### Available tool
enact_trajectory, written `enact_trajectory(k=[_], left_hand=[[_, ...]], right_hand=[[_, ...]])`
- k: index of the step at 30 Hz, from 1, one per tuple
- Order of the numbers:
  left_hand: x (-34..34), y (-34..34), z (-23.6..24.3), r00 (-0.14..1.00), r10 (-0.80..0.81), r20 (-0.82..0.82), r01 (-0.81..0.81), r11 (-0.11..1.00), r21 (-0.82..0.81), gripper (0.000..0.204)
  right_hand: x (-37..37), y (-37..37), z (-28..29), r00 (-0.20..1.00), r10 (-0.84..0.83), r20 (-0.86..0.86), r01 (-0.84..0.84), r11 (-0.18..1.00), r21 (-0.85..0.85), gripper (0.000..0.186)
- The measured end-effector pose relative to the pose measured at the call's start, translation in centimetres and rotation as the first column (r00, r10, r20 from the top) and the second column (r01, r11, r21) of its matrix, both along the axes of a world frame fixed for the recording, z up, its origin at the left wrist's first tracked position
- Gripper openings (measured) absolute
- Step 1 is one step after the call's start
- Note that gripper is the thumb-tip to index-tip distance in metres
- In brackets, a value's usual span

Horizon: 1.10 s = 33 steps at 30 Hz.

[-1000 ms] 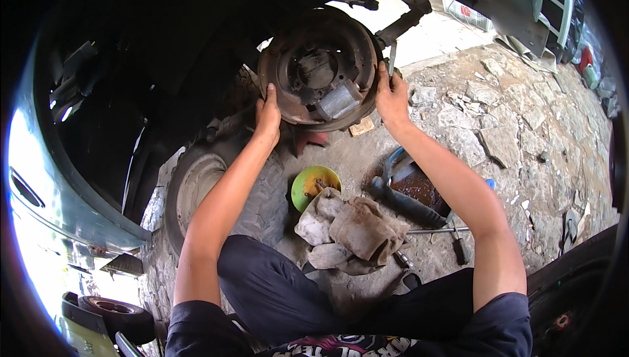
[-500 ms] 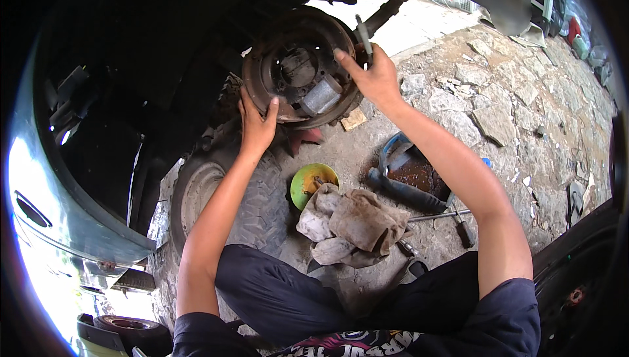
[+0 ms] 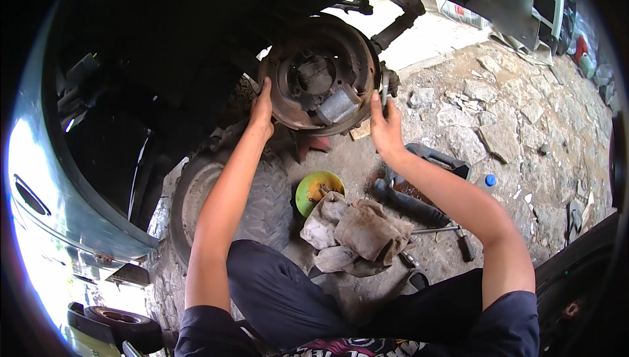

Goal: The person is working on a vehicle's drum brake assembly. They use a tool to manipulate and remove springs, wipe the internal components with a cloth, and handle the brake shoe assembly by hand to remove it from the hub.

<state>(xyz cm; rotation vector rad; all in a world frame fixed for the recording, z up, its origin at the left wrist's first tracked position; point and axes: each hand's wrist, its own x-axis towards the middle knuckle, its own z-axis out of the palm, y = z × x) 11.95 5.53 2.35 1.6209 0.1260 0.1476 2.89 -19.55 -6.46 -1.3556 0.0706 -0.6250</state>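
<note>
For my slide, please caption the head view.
Left hand and right hand at opposite edges of a round, rusty metal part, tyre nearby.

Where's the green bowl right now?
In the head view, the bowl sits on the ground near centre, right of the tire and below the drum, with the rags at its lower edge.

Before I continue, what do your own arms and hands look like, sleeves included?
The left hand and right hand are ungloved. Both forearms are uncovered, showing no watch or cable. Short, dark navy sleeves cover the upper arms.
</note>
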Motion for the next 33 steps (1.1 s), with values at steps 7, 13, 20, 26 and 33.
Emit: enact_trajectory(k=[7,13,20,26,33], left_hand=[[-1.6,-0.7,0.4,0.991,0.129,-0.016,-0.130,0.987,-0.090,0.080],[-5.7,-3.3,2.2,0.981,0.174,0.082,-0.167,0.982,-0.088,0.089],[-14.0,-5.1,5.1,0.985,-0.057,0.164,0.089,0.977,-0.194,0.065],[-19.6,-5.8,3.0,0.971,-0.237,0.035,0.203,0.739,-0.642,0.082],[-19.5,-5.4,-2.6,0.973,-0.149,-0.176,-0.013,0.725,-0.688,0.089]], right_hand=[[1.6,0.5,1.7,0.999,0.042,-0.007,-0.041,0.994,0.104,0.045],[2.2,-0.4,2.1,0.996,-0.032,-0.083,0.045,0.985,0.165,0.041],[1.8,-3.8,3.7,0.998,-0.065,0.001,0.064,0.985,0.158,0.041],[1.9,-6.9,6.8,0.989,0.144,0.036,-0.143,0.989,-0.041,0.045],[5.3,-4.9,11.5,0.987,0.164,0.002,-0.143,0.867,-0.478,0.041]])
